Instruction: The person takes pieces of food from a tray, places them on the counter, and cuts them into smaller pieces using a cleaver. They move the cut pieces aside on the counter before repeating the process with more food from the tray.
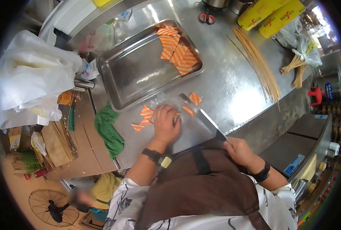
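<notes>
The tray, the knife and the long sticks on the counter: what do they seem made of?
The tray looks like bare steel: silvery, with bright glare and blurred reflections. The knife in the right hand has a grey, metal-looking blade; its handle is hidden. The sticks look like bamboo or wood: thin, pale tan, matte.

left hand covers the piece under it; knife handle is hidden inside right hand
</notes>
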Demonstrator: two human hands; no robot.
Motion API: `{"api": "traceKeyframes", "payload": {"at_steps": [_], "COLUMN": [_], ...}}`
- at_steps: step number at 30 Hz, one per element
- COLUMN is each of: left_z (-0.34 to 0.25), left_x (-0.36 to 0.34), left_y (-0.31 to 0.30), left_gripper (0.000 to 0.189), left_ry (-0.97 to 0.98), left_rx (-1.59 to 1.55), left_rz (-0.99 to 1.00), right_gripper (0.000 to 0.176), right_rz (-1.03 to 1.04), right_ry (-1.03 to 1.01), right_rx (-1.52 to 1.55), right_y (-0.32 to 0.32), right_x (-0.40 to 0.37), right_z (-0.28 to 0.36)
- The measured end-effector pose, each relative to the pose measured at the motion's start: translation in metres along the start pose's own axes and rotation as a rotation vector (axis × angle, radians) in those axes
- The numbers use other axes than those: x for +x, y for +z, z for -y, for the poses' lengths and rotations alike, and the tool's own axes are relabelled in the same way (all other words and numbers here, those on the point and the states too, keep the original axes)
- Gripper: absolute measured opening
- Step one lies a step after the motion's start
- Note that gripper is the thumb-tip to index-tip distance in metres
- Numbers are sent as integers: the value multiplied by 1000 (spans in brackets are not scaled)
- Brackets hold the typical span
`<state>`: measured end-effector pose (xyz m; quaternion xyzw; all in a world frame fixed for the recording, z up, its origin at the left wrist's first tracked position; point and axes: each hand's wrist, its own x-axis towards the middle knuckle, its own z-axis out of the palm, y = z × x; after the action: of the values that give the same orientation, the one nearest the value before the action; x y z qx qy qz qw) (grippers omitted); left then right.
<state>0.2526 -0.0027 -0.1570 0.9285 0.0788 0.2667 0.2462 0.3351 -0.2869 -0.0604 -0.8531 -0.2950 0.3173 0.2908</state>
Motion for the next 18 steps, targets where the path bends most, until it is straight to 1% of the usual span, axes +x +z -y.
{"api": "traceKeyframes", "payload": {"at_steps": [1, 3, 5, 6, 8, 10, 15, 17, 18], "left_z": [-3, -4, -5, -8, -11, -8, -14, -15, -15], "left_x": [7, 20, 35, 38, 43, 42, 34, 34, 34], "left_y": [-6, -3, 11, 18, 33, 44, 47, 47, 48], "left_gripper": [20, 22, 26, 26, 29, 28, 25, 25, 25], "left_ry": [7, 20, 64, 70, 23, 47, 55, 126, 127], "left_rx": [-53, -109, -199, -201, -234, -213, -186, -75, -74], "left_rz": [-17, -36, 99, 96, 183, 159, 127, 31, 34], "right_gripper": [20, 21, 22, 21, 23, 23, 21, 21, 20], "right_rz": [-29, -31, -39, -32, -34, -112, -110, -102, -81], "right_ry": [9, 34, 56, 79, 102, 78, 88, 80, 92], "right_rx": [77, 97, 113, 95, 76, 91, 46, 27, -7], "right_y": [-2, -10, -15, -16, -16, -14, -13, -14, -16], "right_x": [-3, -7, -9, -10, -12, -14, -17, -14, -13], "right_z": [0, 2, 0, -2, -6, -10, -14, -15, -14]}}
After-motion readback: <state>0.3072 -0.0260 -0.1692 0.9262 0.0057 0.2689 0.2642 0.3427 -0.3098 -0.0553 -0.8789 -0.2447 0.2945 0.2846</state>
